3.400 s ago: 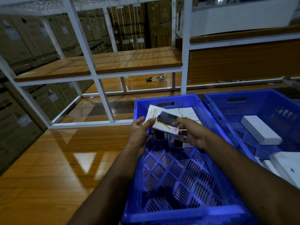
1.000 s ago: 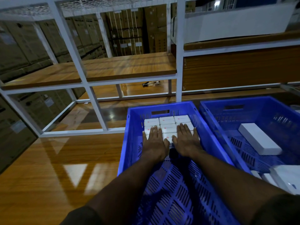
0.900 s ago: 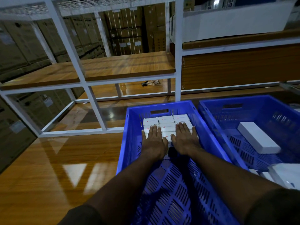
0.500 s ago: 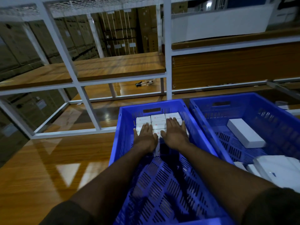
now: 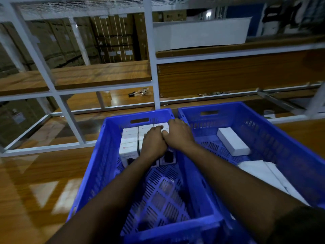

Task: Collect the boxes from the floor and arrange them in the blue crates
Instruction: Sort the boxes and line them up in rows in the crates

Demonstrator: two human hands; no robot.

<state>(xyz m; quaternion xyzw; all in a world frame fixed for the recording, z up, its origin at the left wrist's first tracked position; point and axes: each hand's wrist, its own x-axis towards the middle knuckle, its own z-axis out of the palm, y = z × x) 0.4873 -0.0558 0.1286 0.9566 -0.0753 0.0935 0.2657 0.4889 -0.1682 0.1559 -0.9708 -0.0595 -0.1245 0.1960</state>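
Observation:
Two blue crates stand side by side on the wooden floor. The left crate (image 5: 103,161) holds rows of small white boxes (image 5: 129,138) packed against its far wall. My left hand (image 5: 153,144) and my right hand (image 5: 179,137) sit close together on the right-hand row, thumbs touching. Both hands' fingers curl over a box at the far right corner, which they mostly hide. The right crate (image 5: 284,143) contains a long white box (image 5: 232,144) and larger white boxes (image 5: 260,171) near its front.
A white metal rack (image 5: 151,67) with wooden shelves (image 5: 102,74) stands just behind the crates. A small dark tool (image 5: 139,93) lies on its low shelf. Brown cartons (image 5: 114,37) are stacked beyond. Glossy wooden floor (image 5: 35,182) spreads to the left.
A box held over the crate earlier now stands in the rows. Both hands lay flat on the middle rows; they have since shifted right and their fingers have curled.

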